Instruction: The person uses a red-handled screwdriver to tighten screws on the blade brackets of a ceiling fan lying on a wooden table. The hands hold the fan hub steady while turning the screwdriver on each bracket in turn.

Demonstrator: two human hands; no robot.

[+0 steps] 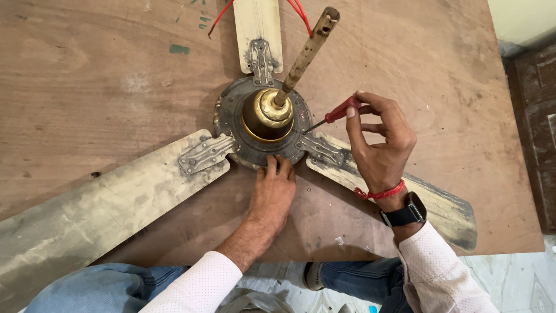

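I am working at a screw where the right-hand blade bracket [322, 148] meets the ceiling fan motor [263, 123], which lies on the brown wooden board [104, 75] with its down-rod [306, 55] tilted up and away from me. My right hand [379, 145] pinches the red-handled screwdriver [339, 113] between thumb and fingertips, its tip at the motor's rim. My left hand [272, 194] lies flat and unclenched, fingertips pressing the housing's near edge (grasping nothing). The next turn, I judge, needs the tip seated squarely and the motor held from rotating.
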